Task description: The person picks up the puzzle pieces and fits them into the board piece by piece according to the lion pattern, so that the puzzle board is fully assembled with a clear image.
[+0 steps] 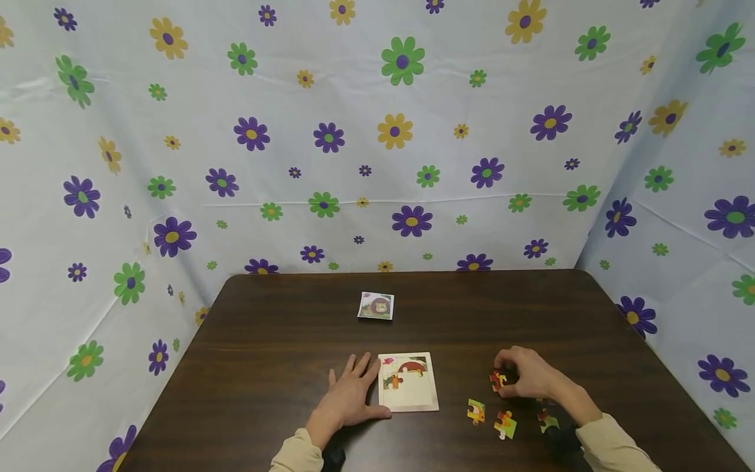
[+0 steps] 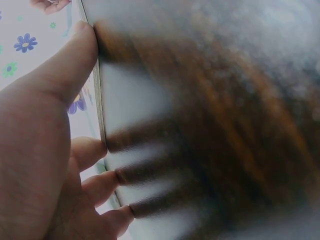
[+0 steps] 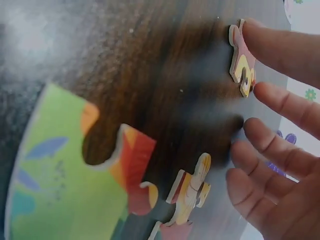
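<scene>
A square wooden puzzle board lies on the table, with several pieces fitted along its top and left side. My left hand rests on the table against the board's left edge, fingers spread. Off to the right, my right hand pinches a red and yellow puzzle piece between thumb and index finger, close to the tabletop. Loose around that hand are a yellow-green piece, an orange-green piece and a darker green piece. Another piece shows near the curled fingers in the right wrist view.
A small picture card with a lion lies towards the back of the dark wooden table. Flower-printed white cloth hangs behind the table and along both sides.
</scene>
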### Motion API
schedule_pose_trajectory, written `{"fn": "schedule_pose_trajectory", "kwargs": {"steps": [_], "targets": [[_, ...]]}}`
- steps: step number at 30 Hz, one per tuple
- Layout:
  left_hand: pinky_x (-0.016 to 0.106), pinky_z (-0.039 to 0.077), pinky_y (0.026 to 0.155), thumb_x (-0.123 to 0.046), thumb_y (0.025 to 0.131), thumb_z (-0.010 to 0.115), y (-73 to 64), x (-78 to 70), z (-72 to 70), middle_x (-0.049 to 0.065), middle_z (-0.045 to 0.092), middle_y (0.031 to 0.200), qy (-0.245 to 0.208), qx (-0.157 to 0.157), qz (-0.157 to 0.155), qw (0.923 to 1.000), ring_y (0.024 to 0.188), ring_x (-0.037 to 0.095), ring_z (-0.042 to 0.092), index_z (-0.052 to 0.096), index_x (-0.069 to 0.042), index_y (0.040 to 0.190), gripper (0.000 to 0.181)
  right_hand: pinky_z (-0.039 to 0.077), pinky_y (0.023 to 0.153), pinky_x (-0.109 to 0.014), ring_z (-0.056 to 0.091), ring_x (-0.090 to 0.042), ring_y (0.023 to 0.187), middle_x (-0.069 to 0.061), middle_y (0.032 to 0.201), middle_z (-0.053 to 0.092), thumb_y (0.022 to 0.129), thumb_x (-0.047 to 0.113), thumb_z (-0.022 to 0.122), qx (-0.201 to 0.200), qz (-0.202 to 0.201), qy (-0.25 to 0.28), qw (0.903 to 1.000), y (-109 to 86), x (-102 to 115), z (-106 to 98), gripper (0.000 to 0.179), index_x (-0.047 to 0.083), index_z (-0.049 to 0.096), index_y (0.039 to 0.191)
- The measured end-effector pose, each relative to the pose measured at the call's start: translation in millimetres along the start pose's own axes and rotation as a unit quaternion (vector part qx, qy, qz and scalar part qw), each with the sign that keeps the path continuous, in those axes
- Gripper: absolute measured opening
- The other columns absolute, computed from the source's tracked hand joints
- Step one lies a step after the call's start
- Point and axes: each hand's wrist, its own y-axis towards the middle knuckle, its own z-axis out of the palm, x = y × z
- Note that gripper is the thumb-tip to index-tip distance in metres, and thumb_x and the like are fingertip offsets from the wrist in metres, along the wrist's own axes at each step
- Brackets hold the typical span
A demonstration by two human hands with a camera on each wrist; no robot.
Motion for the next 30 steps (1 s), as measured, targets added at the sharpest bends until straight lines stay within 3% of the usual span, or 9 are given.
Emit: {"fn": "schedule_pose_trajectory", "kwargs": {"steps": [7,15,22,30], "targets": [[0.078,0.017,0.094,-0.066,0.074,0.069,-1.0,0.5,0.2,0.015,0.028,0.154,-0.002,-0.001,0.003,1.0000,0.140,0.044,0.021,0.037,-0.014,0.149,0.097,0.039,0.066,-0.034,0.045,-0.017,0.079,0.001,0.087,0.048,0.071,0.022,0.082,0.017,0.013,0.004,0.9998,0.8,3.2,2.8,0.033,0.018,0.056,0.092],[0.077,0.018,0.095,-0.067,0.073,0.069,-1.3,1.4,1.0,0.015,0.030,0.153,0.006,-0.007,0.005,0.9999,0.139,0.044,0.023,0.038,-0.013,0.149,0.098,0.037,0.065,-0.030,0.042,-0.014,0.075,0.001,0.083,0.046,0.070,0.010,0.080,-0.001,0.019,0.009,0.9998,6.2,8.3,7.6,0.031,0.015,0.053,0.086],[0.077,0.018,0.095,-0.067,0.073,0.068,0.2,3.1,2.1,0.015,0.030,0.154,0.007,-0.013,0.004,0.9999,0.140,0.044,0.023,0.038,-0.014,0.149,0.097,0.039,0.056,-0.025,0.045,-0.007,0.063,0.002,0.079,0.053,0.073,0.007,0.080,-0.029,0.042,0.079,0.9955,7.6,10.8,12.4,0.032,0.010,0.054,0.093],[0.077,0.018,0.095,-0.068,0.073,0.068,-1.0,3.1,2.9,0.015,0.029,0.154,0.001,-0.005,0.001,1.0000,0.140,0.044,0.022,0.037,-0.015,0.149,0.098,0.051,0.062,-0.023,0.062,-0.008,0.070,-0.001,0.084,0.065,0.079,0.001,0.075,-0.134,0.052,0.096,0.9850,17.8,19.4,16.8,0.019,0.008,0.065,0.094]]}}
